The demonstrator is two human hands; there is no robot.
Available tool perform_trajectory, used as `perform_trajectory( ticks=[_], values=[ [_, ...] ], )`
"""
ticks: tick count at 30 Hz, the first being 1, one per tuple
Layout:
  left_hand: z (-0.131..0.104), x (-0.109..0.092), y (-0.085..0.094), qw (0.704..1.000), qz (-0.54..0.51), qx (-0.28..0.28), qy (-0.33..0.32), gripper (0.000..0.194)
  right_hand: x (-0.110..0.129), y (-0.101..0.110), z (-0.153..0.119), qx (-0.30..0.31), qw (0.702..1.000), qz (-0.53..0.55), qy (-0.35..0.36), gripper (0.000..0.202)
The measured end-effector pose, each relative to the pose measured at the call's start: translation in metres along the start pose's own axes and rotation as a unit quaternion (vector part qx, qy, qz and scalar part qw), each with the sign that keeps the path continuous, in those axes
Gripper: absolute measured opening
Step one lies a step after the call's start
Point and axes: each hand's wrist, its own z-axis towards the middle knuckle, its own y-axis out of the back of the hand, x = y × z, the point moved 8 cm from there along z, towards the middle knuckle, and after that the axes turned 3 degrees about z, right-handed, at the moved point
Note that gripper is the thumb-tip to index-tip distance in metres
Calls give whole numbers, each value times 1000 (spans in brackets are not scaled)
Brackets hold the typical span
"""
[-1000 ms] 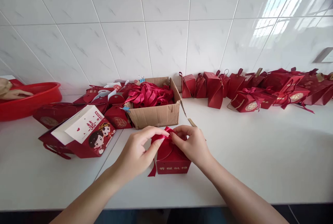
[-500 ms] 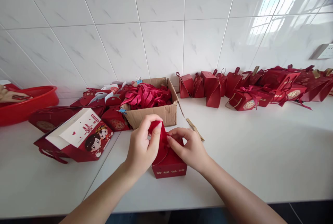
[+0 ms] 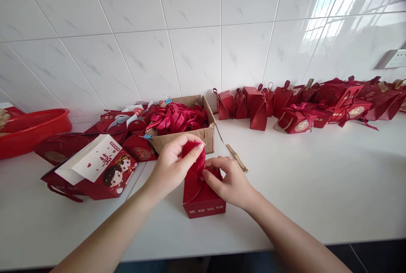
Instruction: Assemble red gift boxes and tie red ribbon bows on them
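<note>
A small red gift box (image 3: 204, 207) with gold characters on its front stands on the white counter before me. From its top rises a glossy red ribbon (image 3: 199, 163). My left hand (image 3: 173, 163) pinches the upper part of this ribbon between thumb and fingers, above the box. Lower down, my right hand (image 3: 231, 182) is closed at the box's top, with thumb and forefinger gripping the ribbon close to the lid. The fingers hide where the ribbon passes through the lid.
Behind the box sits a cardboard box (image 3: 184, 137) full of red ribbons. A gold strip (image 3: 236, 157) lies to its right. At left are a white-and-red printed box (image 3: 108, 167) and a red basin (image 3: 34, 129). Several red gift boxes (image 3: 296, 118) line the tiled wall at right.
My left hand has turned and drawn the ribbon slightly to the right, and the ribbon now curves in a loop. My right hand stays at the box's top.
</note>
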Motion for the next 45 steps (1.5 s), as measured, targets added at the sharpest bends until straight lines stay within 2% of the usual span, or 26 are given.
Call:
perform_trajectory(
  ticks=[4, 6, 10, 13, 15, 17, 19, 20, 22, 24, 25, 29, 32, 38, 42, 45],
  values=[
    [6, -6, 1, 998, 58, 22, -20, 14, 0, 2, 0, -17, 1000, -7, 3, 9],
    [10, -11, -3, 995, 72, 54, -34, 14, -3, 2, 0, -28, 1000, 3, -7, 12],
    [24, -15, -12, 993, 40, 110, -33, 16, -7, 0, 0, -26, 999, 11, -18, 19],
    [39, -8, -24, 988, 11, 151, -23, 21, -9, -1, -1, -24, 999, 6, -25, 20],
    [46, -1, -38, 975, 69, 209, -39, 27, -11, -2, -2, -24, 999, 13, -29, 20],
    [50, 7, -46, 955, 158, 244, -61, 30, -12, -2, -2, -24, 999, 27, -35, 20],
    [50, 11, -42, 946, 211, 232, -77, 26, -13, -2, -2, -25, 998, 35, -43, 20],
    [48, 10, -36, 951, 216, 205, -84, 22, -14, -2, -2, -28, 998, 38, -47, 20],
    [40, 6, -15, 965, 214, 124, -90, 18, -14, -1, -2, -34, 997, 45, -52, 21],
    [25, 3, 14, 977, 202, 4, -69, 22, -15, -2, -2, -36, 996, 52, -55, 20],
    [16, 6, 20, 981, 191, -7, -39, 24, -16, -2, -2, -35, 996, 52, -57, 20],
    [-12, 24, 11, 985, 157, 61, 48, 26, -17, -3, -4, -39, 997, 41, -61, 18],
    [-18, 34, 4, 986, 137, 60, 72, 28, -17, -3, -5, -38, 996, 50, -65, 16],
    [-20, 48, 1, 994, 48, 49, 85, 17, -14, -5, -3, -24, 993, 97, -61, 20],
    [-23, 47, 1, 996, 2, 31, 79, 15, -17, -3, -2, -35, 989, 123, -81, 20],
    [-25, 42, -2, 998, 8, 31, 60, 13, -19, -3, -4, -36, 985, 141, -95, 20]
  ],
)
